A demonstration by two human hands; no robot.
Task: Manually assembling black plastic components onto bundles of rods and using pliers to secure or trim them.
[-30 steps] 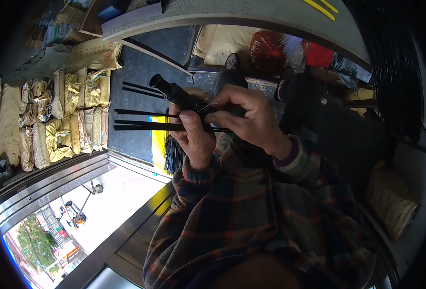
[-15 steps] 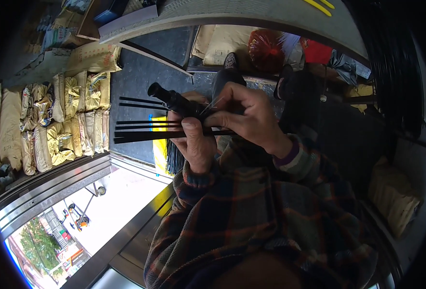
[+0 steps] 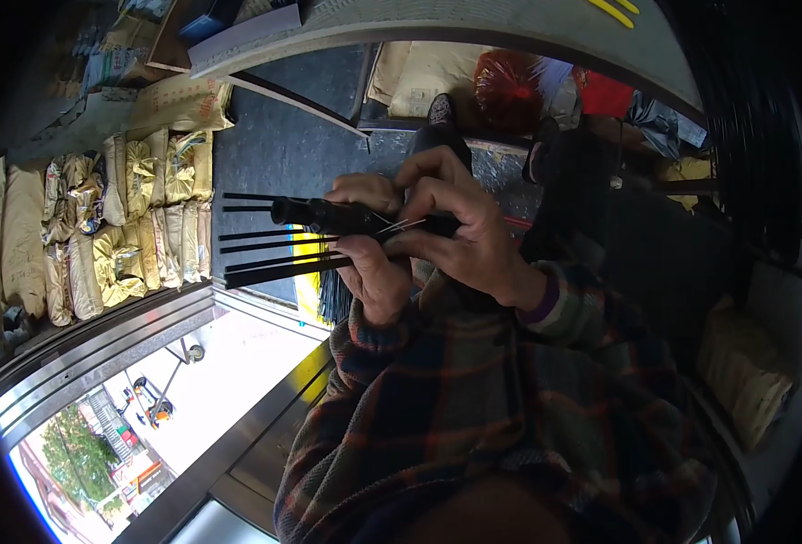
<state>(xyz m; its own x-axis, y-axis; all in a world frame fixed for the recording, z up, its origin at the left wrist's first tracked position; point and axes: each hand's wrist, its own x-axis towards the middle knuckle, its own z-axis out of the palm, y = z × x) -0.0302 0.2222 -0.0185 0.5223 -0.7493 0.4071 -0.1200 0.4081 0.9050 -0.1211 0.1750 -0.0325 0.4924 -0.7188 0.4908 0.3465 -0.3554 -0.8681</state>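
Observation:
A black tube with a round, ringed end [image 3: 315, 216] points to the left in front of me. Several thin black rods [image 3: 269, 242] stick out beside it, roughly parallel, and a thicker dark one lies nearest me. My left hand [image 3: 372, 283] is wrapped round the tube and rods, its thumb on the near side. Against the tube's right part, my right hand [image 3: 462, 231] pinches thin pale wires [image 3: 399, 225], which cross between its thumb and fingers. The fingers hide where the wires meet the tube.
Paper-wrapped bundles [image 3: 111, 227] line the left side. A worktable edge [image 3: 473, 41] curves across the far side, yellow-handled tool on top. Beneath it sit a red plastic-wrapped bundle [image 3: 508, 86] and a pale sack [image 3: 428, 82]. Long black strands [image 3: 750, 118] hang at right.
The tube has swung flatter, its ringed end moving down and left. The rods' tips have spread and tilted. My right hand still pinches at the wires, which now cross more visibly.

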